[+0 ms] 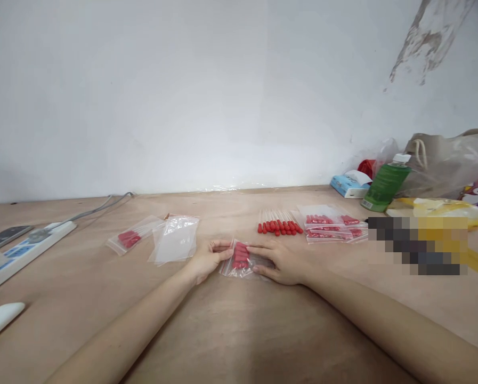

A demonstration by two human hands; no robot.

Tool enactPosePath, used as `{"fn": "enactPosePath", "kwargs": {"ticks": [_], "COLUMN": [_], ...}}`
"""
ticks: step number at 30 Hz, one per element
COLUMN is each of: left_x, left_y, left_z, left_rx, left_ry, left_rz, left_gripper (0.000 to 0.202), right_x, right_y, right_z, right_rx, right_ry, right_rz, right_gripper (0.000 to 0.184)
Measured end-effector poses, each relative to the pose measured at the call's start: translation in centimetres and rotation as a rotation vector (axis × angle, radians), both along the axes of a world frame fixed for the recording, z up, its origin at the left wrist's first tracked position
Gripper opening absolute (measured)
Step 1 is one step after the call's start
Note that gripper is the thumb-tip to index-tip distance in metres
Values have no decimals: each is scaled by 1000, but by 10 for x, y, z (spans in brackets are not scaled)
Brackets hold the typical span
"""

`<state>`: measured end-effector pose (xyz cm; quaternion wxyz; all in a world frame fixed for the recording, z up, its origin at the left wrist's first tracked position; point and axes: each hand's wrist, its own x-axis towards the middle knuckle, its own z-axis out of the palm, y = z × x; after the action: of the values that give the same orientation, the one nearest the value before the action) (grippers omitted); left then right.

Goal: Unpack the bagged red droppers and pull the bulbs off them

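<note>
A small clear zip-lock bag [243,272] lies on the wooden table in front of me, with several red-tipped pieces [240,256] stacked inside it. My left hand [207,260] has the bag's left edge between thumb and fingers. From the other side, my right hand [281,262] rests on the bag, index finger stretched to the red pieces and thumb apart lower down. Behind it lie several loose pale sticks with red tips [281,228]. Flat clear bags [177,238] are stacked to the left, beside another filled bag [129,239].
More filled bags [330,228] are piled at right. Beyond them stand a tissue pack [349,184], a green bottle [387,184] and a yellow plastic package [448,209]. A power strip [31,250], a phone [10,236] and a white object [2,320] lie at left. A wall backs the table.
</note>
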<state>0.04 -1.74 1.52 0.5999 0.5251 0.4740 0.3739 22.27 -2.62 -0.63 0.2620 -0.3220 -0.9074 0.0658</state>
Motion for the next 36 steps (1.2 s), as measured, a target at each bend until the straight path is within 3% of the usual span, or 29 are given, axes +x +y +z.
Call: {"fn": "enactPosePath", "kwargs": {"ticks": [4,10,15,31,36], "left_x": [-5,-11,-13,-11,-5], "left_y": [4,8,8,6,2], "left_z": [3,2,1,4,4], "left_rx": [8,-176,-204,-181,-122], "left_ry": [37,-58,-87,-60,-28], "left_rz": [-55,-83,-115,-119,-49], "left_gripper": [28,18,11,26,35], "right_x": [2,4,4,5,-7], "right_y": [2,4,4,4,0], "right_z": [-2,-2,-1,-1,5], "right_rx": [-36,19,14,13,-7], "right_ry": [25,97,89,85,186], "right_rz": [7,21,13,23,-34], "right_gripper": [50,44,39,37,32]}}
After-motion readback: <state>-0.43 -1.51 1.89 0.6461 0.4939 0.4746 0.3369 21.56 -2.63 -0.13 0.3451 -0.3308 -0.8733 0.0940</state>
